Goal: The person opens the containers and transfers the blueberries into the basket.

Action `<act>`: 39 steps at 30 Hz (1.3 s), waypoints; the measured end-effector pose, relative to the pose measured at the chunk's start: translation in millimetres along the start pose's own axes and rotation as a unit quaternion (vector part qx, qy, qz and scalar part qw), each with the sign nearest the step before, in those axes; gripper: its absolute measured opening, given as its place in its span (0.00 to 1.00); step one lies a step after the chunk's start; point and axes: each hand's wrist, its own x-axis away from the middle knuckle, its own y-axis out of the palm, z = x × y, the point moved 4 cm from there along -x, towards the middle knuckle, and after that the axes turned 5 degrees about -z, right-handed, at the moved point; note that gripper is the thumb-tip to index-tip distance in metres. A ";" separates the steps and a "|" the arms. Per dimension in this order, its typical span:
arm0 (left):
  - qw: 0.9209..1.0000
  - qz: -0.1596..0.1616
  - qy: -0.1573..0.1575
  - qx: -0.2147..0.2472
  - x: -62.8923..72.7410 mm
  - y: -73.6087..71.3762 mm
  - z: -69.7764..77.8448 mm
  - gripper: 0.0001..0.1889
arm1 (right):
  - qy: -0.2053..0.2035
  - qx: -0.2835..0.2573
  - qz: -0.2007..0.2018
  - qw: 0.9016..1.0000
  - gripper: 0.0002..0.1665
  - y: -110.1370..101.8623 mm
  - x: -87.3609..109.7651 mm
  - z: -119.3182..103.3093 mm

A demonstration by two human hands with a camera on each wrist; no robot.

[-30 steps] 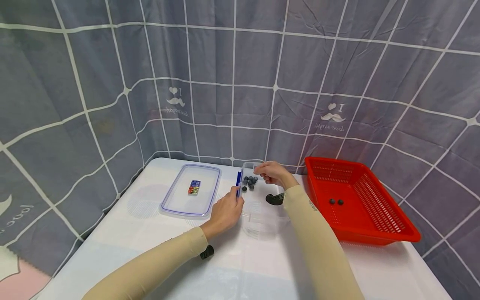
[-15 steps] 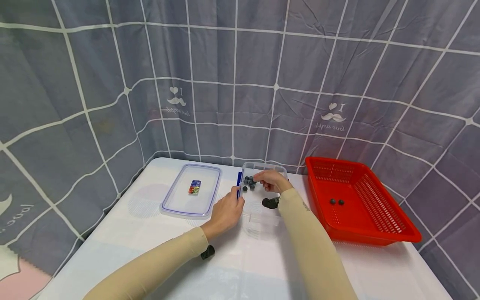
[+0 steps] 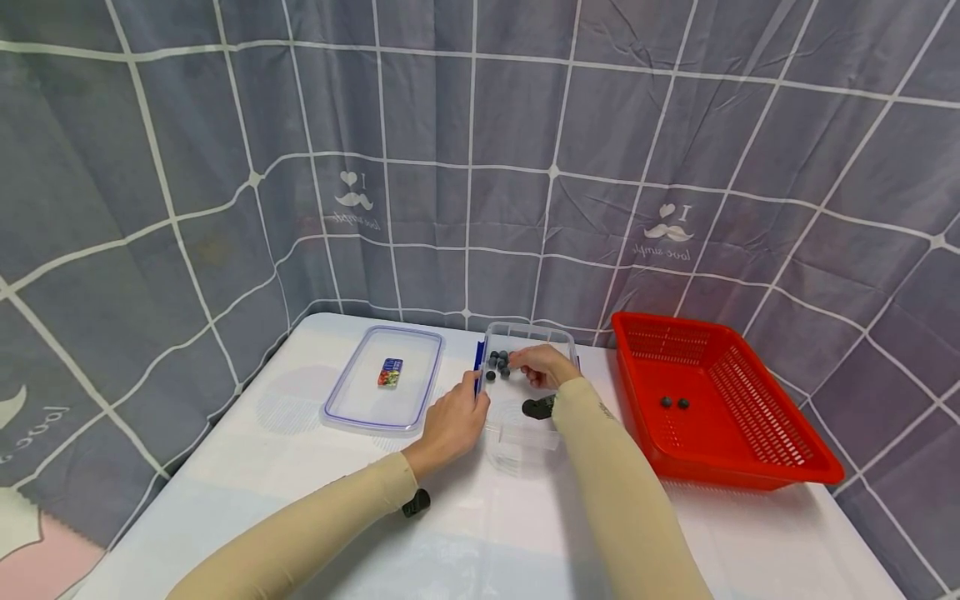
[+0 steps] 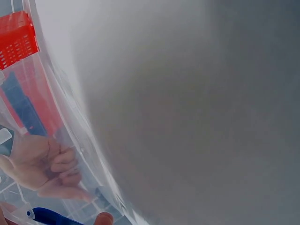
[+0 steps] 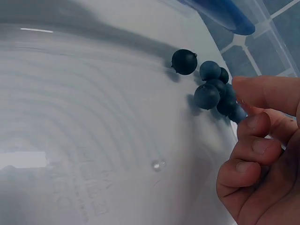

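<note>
A clear plastic food container (image 3: 517, 435) with blue side latches stands on the table. My left hand (image 3: 452, 421) grips its left wall by the blue latch (image 4: 51, 216). Inside, a cluster of small dark blue balls (image 5: 207, 96) lies near that wall, with one dark ball (image 5: 184, 62) slightly apart. My right hand (image 3: 545, 367) is inside the container, thumb and forefinger at the cluster's edge, its other fingers (image 5: 243, 171) curled. Whether a ball is pinched between the fingertips is unclear. The right hand also shows through the clear wall in the left wrist view.
To the right stands a red perforated basket (image 3: 738, 408) with two dark balls (image 3: 674, 402) inside. A clear lid with a blue seal (image 3: 352, 392) lies left of the container, a small colourful label (image 3: 390, 373) on it. A grey checked curtain (image 3: 510, 208) hangs behind.
My right hand has come from the container's far side towards the person, down to the ball cluster, slowing over the last half second. The left hand has kept its grip in place.
</note>
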 end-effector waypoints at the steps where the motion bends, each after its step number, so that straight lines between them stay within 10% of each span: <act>1: 1.000 0.000 0.000 0.000 0.1 0.0 0.2 0.24 | 0.002 0.000 0.000 1.000 0.20 0.3 0.2 0.9; 39: 1.000 0.011 0.003 0.002 0.4 -2.6 1.3 0.23 | 0.034 0.083 0.064 0.994 0.12 7.9 -4.9 9.4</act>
